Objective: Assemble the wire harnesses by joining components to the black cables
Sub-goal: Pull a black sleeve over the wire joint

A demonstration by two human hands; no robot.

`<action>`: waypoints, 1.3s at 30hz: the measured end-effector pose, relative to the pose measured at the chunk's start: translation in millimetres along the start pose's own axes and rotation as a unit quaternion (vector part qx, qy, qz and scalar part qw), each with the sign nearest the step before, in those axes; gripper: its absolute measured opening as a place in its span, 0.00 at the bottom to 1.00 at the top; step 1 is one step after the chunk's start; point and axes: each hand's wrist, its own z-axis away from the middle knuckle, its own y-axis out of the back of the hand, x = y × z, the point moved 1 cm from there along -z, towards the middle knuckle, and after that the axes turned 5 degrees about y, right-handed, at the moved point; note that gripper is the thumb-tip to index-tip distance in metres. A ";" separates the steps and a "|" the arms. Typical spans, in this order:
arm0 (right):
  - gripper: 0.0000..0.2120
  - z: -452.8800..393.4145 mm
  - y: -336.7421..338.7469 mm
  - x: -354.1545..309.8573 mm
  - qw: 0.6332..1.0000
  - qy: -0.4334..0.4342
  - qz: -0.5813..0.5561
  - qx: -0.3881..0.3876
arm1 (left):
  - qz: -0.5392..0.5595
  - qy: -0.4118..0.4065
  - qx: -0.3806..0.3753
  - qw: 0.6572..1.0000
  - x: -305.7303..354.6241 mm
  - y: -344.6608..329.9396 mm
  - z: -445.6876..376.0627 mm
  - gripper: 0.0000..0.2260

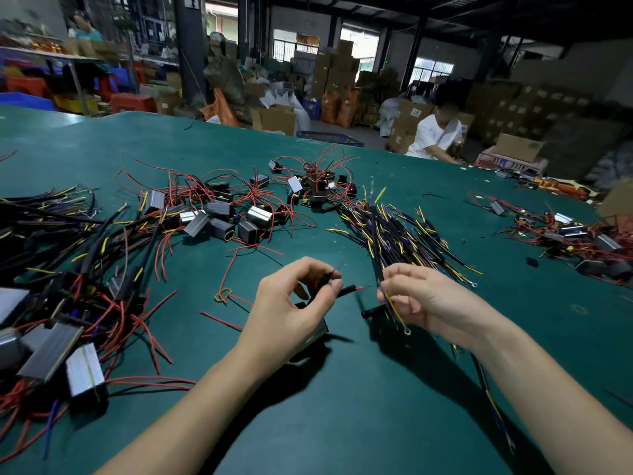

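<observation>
My left hand (291,303) pinches a black sleeved lead (347,291) with a red wire tip pointing right; a dark box-shaped component (313,339) hangs under that palm. My right hand (421,299) pinches a black cable (373,311) with thin yellow and purple wires (394,305) ending in a ring terminal. The two ends sit a few centimetres apart above the green table (342,406). A fan of black cables with yellow and purple tips (394,231) lies just beyond my right hand.
Loose components with red wires (226,214) are heaped at the centre back. Joined harnesses and silver-faced boxes (68,303) pile at the left. Another heap (565,234) lies at the right. A person in white (433,135) sits past the table's far edge.
</observation>
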 end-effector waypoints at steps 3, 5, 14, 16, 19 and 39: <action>0.08 13.6 1.7 3.5 0.997 -0.005 0.057 -0.049 | 0.025 0.029 0.003 0.999 -1.2 -2.5 -0.9 0.02; 0.10 22.2 2.6 6.9 0.993 -0.003 0.090 -0.077 | 0.041 0.043 0.020 0.998 -1.8 -2.6 -2.2 0.01; 0.06 35.9 3.2 8.6 0.956 -0.027 0.255 -0.144 | 0.133 0.101 0.053 0.984 -7.6 -1.8 -6.9 0.01; 0.08 35.0 2.4 7.9 0.945 -0.021 0.286 -0.157 | 0.138 0.110 0.055 0.983 -9.0 -1.7 -7.2 0.01; 0.08 35.0 1.5 6.5 0.927 -0.011 0.332 -0.173 | 0.151 0.114 0.060 0.980 -9.5 -1.3 -7.5 0.03; 0.03 -0.9 -47.6 -28.7 0.965 0.196 0.172 -0.043 | 0.193 0.088 0.015 0.977 -7.2 -3.3 -6.7 0.04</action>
